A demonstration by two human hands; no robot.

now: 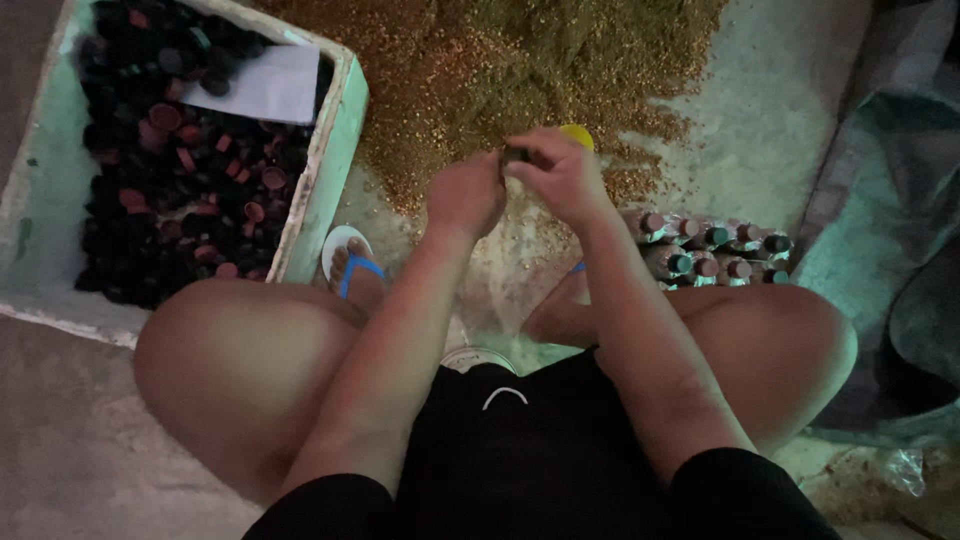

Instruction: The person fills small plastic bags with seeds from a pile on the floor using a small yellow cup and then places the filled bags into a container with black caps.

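Observation:
I sit low with my knees spread, both hands raised together over a heap of golden-brown grain (480, 70) on the floor. My left hand (465, 192) is curled into a fist against a small dark object (515, 155). My right hand (560, 172) grips the same object from the other side. Behind my right fingers a yellow round piece (578, 134) shows, like a funnel or cap. What the dark object is cannot be made out in the dim light.
A white foam box (330, 150) full of dark and reddish bottle caps stands at the left, with a white paper sheet (262, 85) on top. Several capped bottles (710, 250) lie by my right knee. Grey tarpaulin (890, 230) covers the right side.

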